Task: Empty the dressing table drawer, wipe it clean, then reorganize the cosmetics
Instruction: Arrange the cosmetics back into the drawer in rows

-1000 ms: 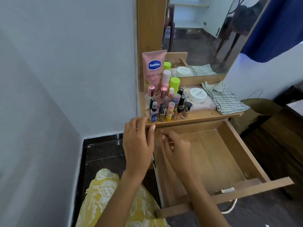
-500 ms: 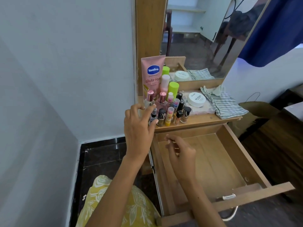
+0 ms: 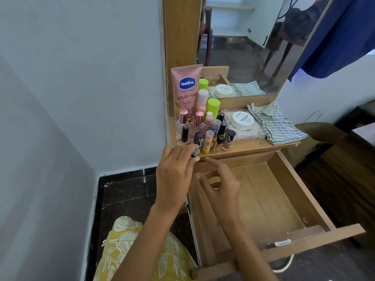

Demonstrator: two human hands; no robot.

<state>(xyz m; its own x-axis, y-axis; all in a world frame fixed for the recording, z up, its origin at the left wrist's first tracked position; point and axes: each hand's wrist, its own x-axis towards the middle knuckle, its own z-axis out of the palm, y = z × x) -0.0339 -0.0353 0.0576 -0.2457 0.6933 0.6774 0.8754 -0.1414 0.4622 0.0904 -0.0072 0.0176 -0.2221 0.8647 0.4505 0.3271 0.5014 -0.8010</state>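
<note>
Drawer at lower right of the frame stands pulled out and bare, so refilling looks in hand. Left hand pinches a small dark-capped bottle at the shelf edge; right hand hovers loosely curled, holding nothing, beside it. Next: lower the bottle into the drawer upright

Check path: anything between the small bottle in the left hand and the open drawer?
Nothing visible blocks it. The left hand grips a small dark-capped bottle at the shelf's front edge, directly above the drawer, whose floor shows bare. The right hand hovers over the drawer's left side.
</note>
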